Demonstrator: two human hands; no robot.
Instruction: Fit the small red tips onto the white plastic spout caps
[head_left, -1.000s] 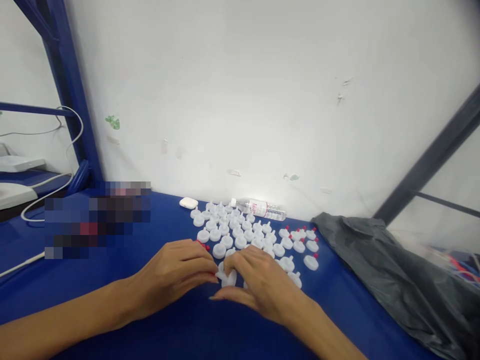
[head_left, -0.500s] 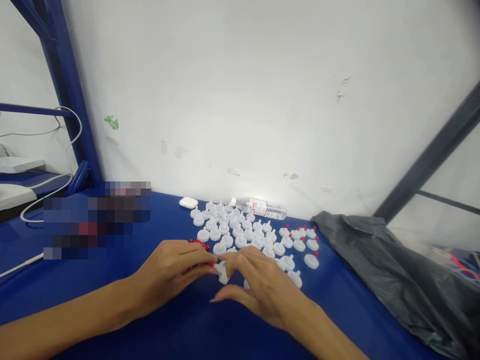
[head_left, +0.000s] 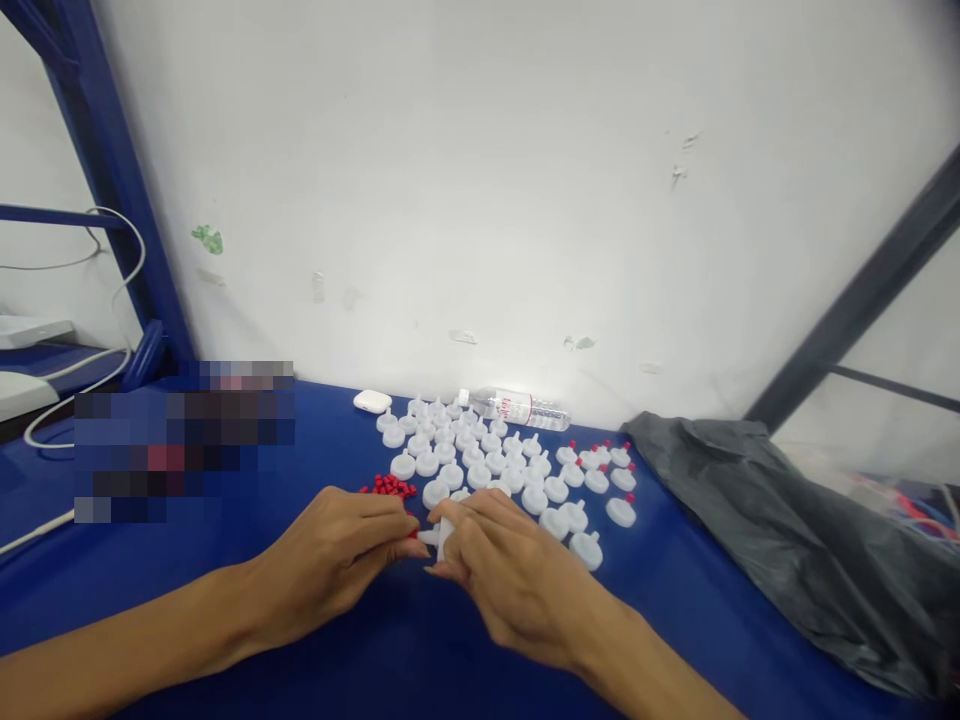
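My right hand (head_left: 514, 570) is closed around a white nozzle lid (head_left: 442, 538), its spout pointing left. My left hand (head_left: 349, 545) pinches a small red cap (head_left: 412, 522) at its fingertips, right by the spout's tip. Whether the cap touches the spout is hard to tell. Just behind my left fingers lies a pile of small red caps (head_left: 391, 486). Beyond my right hand, many white nozzle lids (head_left: 474, 457) spread over the blue surface (head_left: 420, 650). To their right, several lids carry red tips (head_left: 621, 511).
A clear plastic bottle (head_left: 525, 408) lies on its side against the white wall, near a small white case (head_left: 372, 401). Dark grey sheeting (head_left: 757, 520) covers the right edge. A blue post (head_left: 124, 190) and white cable (head_left: 56, 440) are at left.
My right thumb and fingers have closed on the white nozzle lid, which now points its spout at my left fingertips. The view has shifted slightly, and more of the red pile shows.
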